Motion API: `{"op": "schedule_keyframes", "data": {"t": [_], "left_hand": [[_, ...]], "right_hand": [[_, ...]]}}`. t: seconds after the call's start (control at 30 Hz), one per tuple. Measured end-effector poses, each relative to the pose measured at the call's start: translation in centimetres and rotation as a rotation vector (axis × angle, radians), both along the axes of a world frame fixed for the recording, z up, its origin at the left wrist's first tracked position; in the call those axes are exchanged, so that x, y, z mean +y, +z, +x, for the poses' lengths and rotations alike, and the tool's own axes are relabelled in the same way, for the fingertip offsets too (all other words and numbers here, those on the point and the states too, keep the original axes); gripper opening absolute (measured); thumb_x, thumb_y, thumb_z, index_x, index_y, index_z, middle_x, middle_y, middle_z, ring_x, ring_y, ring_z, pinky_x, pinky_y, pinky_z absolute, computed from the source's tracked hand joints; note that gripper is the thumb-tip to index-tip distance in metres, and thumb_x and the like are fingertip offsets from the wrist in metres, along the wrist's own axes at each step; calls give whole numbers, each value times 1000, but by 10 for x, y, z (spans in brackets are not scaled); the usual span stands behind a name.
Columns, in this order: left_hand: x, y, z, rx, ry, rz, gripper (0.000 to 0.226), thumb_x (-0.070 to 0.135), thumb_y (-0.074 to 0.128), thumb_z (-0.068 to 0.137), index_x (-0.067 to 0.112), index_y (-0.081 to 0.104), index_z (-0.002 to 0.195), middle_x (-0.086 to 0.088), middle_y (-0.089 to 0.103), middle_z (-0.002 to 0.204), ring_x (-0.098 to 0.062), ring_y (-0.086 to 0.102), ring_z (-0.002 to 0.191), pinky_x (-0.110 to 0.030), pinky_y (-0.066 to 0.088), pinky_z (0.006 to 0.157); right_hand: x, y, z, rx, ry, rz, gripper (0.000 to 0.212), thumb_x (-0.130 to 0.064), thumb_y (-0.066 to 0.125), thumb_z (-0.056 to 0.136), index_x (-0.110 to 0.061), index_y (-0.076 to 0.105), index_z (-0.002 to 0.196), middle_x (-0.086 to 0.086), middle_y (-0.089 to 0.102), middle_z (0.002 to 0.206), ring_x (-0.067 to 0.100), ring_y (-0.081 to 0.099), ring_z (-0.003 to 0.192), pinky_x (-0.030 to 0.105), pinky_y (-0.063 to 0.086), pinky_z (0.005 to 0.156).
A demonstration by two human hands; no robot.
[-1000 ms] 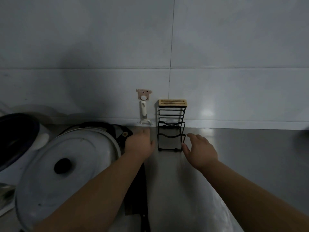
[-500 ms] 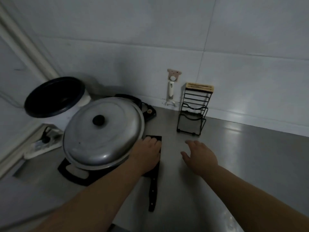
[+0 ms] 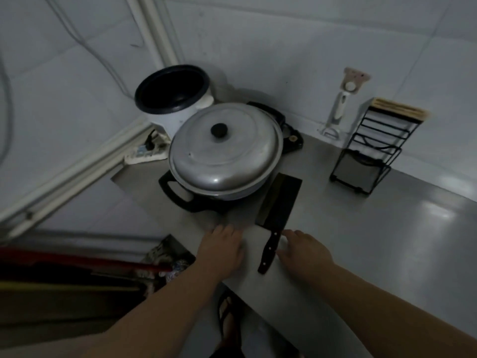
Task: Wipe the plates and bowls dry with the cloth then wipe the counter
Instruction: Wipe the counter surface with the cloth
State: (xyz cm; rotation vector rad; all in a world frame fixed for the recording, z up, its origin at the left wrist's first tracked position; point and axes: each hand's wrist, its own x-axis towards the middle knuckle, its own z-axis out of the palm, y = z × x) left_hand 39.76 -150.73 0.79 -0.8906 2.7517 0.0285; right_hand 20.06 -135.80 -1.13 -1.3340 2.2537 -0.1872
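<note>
Both hands sit palm down and empty near the counter's (image 3: 387,241) near edge, left hand (image 3: 222,250) and right hand (image 3: 303,250) either side of the cleaver (image 3: 278,213) handle, apparently not gripping it. Just past them there's a big pan with its metal lid (image 3: 224,148) on, contents hidden. Behind it sits an open rice cooker (image 3: 173,96), dark inside, can't tell what's in it. Far right, a black wire rack (image 3: 371,151) stands by the wall. No cloth, plates or bowls in view.

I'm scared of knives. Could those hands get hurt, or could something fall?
Maybe. The cleaver lies flat between the left hand and right hand, so a careless sweep might catch its edge. Its handle sits near the counter edge; a bump could knock it down toward the sandalled foot below.
</note>
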Motion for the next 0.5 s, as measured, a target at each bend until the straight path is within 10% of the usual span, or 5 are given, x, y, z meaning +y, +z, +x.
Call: {"op": "schedule_keyframes", "data": {"t": [0.5], "left_hand": [[-2,-25,42,94,-36,128,63,57,29,86,22,51,134,0,57,129,-24,57,112,-38,50,81]], "right_hand": [[-14,-22,85,123,-168,61,82,-77,45,88,-29,27,152,7,48,129,30,61,105,39,54,86]]}}
